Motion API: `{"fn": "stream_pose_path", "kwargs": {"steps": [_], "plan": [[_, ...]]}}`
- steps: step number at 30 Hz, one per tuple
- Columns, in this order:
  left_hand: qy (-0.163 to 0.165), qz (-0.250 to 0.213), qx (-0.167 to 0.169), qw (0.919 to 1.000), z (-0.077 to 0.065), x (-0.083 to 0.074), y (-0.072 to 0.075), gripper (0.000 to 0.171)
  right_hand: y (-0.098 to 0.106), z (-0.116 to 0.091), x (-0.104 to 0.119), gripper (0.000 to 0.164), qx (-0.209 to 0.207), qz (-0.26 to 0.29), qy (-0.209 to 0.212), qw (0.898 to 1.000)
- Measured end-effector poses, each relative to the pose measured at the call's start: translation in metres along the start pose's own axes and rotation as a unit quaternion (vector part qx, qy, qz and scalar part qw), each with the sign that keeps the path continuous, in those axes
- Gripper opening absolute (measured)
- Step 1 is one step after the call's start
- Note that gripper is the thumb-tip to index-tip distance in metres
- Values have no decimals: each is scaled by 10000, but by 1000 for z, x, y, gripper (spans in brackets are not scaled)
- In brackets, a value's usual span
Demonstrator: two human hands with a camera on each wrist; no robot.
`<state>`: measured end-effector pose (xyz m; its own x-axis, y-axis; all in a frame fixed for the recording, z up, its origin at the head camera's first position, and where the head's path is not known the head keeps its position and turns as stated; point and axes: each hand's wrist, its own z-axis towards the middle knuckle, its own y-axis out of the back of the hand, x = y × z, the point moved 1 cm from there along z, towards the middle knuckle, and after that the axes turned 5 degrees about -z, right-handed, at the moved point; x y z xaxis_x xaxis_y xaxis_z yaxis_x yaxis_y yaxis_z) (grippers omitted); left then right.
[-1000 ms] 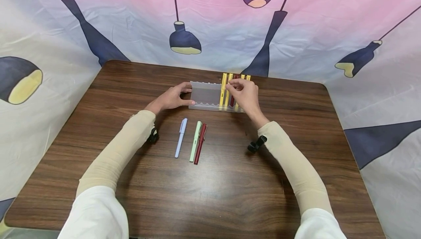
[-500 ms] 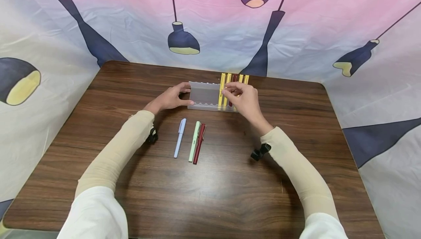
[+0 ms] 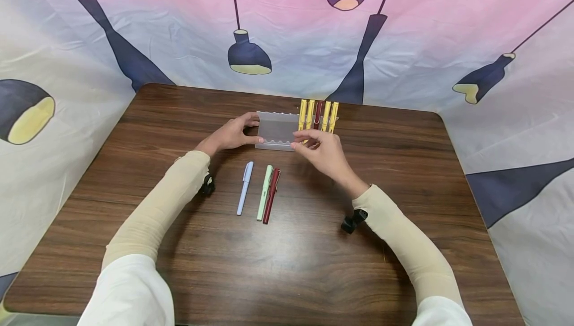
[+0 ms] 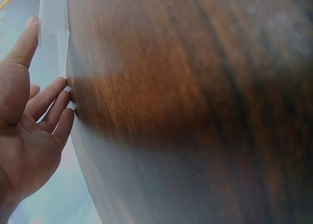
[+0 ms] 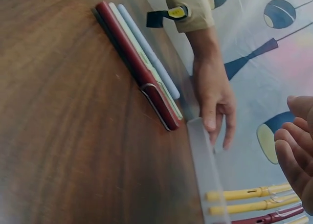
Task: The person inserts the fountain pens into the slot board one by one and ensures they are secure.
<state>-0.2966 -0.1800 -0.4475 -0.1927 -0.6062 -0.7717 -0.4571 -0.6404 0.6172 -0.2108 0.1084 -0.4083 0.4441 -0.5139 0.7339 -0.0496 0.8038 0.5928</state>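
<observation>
A clear plastic pen rack (image 3: pixel 275 129) with notched edges lies at the table's far side. Its right part bears several yellow pens (image 3: pixel 303 112), with a dark red pen (image 3: pixel 318 114) in their middle. My left hand (image 3: pixel 233 133) holds the rack's left end, thumb at the front corner and fingers towards the back. In front of the racked pens hovers my right hand (image 3: pixel 325 154), its fingers loosely bent and nothing visible between them. Nearer me lie a light blue pen (image 3: pixel 244 189), a pale green pen (image 3: pixel 263 196) and another dark red pen (image 3: pixel 271 196), the last two side by side.
The brown wooden table (image 3: pixel 287 271) ends just behind the rack, where a cloth backdrop (image 3: pixel 197 32) printed with lamps hangs. Black wrist cameras sit at both sleeves, the right one (image 3: pixel 354 221) low over the table.
My right hand has drawn back from the racked pens towards the rack's front edge, uncovering their upper parts. The left hand and the loose pens keep their places.
</observation>
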Motion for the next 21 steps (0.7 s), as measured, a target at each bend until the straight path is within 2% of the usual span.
{"fn": "stream_pose_path", "kwargs": {"steps": [14, 21], "plan": [[15, 26, -14, 10000, 1, 0, 0, 92, -26, -20, -12, 33, 987, 194, -162, 9948], [-6, 52, -29, 10000, 1, 1, 0, 93, -36, -27, -17, 34, 1331, 199, -142, 9908]]}}
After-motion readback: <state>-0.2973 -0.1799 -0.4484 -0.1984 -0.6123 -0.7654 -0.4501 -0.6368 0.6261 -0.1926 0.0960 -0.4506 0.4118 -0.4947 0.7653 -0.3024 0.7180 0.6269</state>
